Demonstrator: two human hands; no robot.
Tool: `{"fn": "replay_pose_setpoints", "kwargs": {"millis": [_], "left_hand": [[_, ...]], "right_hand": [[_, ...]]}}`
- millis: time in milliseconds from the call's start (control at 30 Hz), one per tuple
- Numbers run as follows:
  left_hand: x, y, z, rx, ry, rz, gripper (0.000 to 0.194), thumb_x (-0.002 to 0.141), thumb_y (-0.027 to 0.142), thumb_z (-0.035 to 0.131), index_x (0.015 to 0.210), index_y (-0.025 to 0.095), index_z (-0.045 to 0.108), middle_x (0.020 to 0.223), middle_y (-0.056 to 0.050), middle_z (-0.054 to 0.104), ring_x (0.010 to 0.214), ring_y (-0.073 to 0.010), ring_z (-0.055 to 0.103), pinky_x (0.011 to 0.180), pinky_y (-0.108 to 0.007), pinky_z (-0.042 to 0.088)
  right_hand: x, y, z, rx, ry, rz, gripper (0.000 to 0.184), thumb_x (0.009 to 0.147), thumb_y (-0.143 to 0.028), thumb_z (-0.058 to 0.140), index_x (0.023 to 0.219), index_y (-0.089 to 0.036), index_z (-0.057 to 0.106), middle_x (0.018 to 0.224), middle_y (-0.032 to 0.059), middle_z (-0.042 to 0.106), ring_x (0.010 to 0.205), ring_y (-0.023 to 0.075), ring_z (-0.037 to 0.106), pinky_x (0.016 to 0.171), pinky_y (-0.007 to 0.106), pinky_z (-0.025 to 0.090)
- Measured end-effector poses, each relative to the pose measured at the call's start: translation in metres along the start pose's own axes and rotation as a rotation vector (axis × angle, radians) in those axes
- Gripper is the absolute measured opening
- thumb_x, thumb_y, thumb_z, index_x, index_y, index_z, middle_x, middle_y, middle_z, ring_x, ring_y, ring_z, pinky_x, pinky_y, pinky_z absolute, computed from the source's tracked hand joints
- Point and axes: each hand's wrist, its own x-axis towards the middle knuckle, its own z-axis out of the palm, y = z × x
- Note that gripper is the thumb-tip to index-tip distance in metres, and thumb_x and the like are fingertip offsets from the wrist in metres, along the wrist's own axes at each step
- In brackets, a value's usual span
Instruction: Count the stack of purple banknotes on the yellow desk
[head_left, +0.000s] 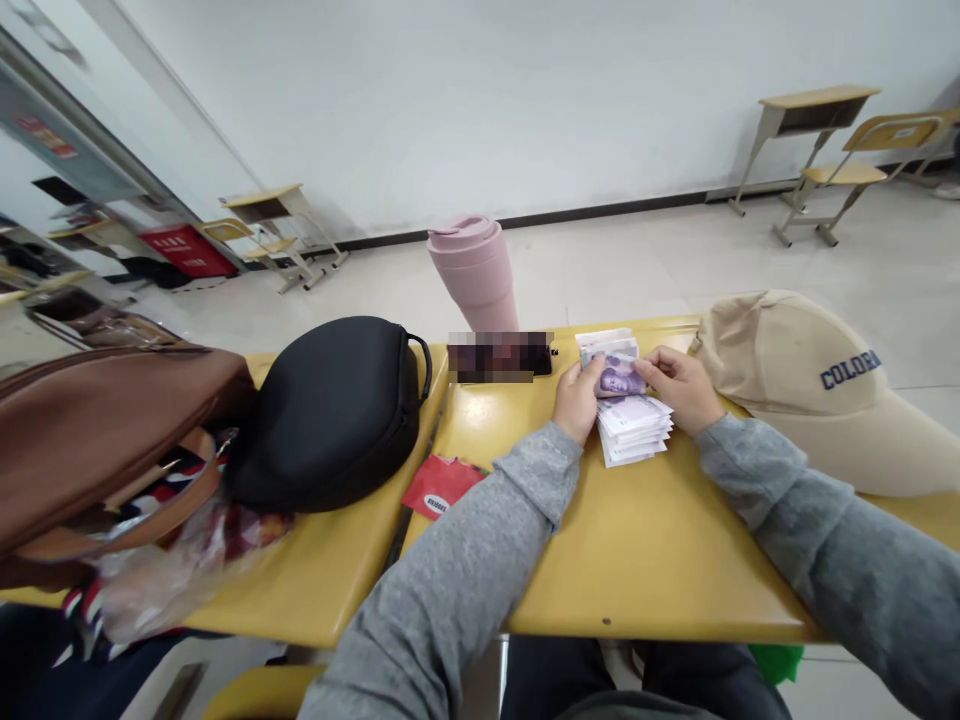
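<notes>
Purple banknotes (621,377) are held between my two hands above the yellow desk (645,560). My left hand (577,402) is closed on their left side, thumb on top. At their right edge, my right hand (684,388) pinches with thumb and fingers. Just below them, nearer to me, lies a thick, uneven stack of notes (634,430). More pale paper (606,340) shows at the far side, partly behind the held notes; I cannot tell whether it is separate.
Left of my hands lie a phone (499,358) and a red packet (441,487), with a pink tumbler (474,270) behind. A beige cap (795,385) sits close on the right. Further left are a black case (337,415) and a brown bag (112,430).
</notes>
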Motion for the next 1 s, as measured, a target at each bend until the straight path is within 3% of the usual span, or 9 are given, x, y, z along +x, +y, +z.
{"fn": "replay_pose_setpoints", "kwargs": {"millis": [433,733,1000], "left_hand": [[-0.007,0.008,0.0,0.019,0.053,-0.011,0.036,0.068,0.048,0.066,0.082,0.015,0.067,0.083,-0.006,0.071,0.086,-0.0211,0.065,0.083,-0.034,0.046],[-0.011,0.011,0.002,0.027,0.02,-0.023,0.033,0.071,0.046,0.064,0.084,0.015,0.066,0.082,-0.006,0.071,0.084,-0.0209,0.065,0.08,-0.033,0.048],[-0.009,0.007,0.001,0.044,0.009,-0.003,0.032,0.069,0.046,0.065,0.078,0.015,0.064,0.081,-0.005,0.07,0.085,-0.0199,0.065,0.08,-0.031,0.047]], "right_hand": [[-0.015,-0.021,0.001,0.077,0.146,-0.057,0.017,0.076,-0.033,0.064,0.07,-0.02,0.056,0.062,-0.0008,0.053,0.055,0.0115,0.046,0.052,0.027,0.04],[-0.024,-0.028,0.004,0.195,0.025,0.063,0.018,0.077,-0.034,0.063,0.07,-0.02,0.056,0.049,-0.0045,0.044,0.042,0.0074,0.034,0.04,0.023,0.027],[-0.024,-0.025,0.005,0.295,-0.071,0.151,0.022,0.073,-0.039,0.066,0.073,-0.019,0.057,0.052,-0.0055,0.048,0.041,0.0066,0.035,0.041,0.023,0.029]]}}
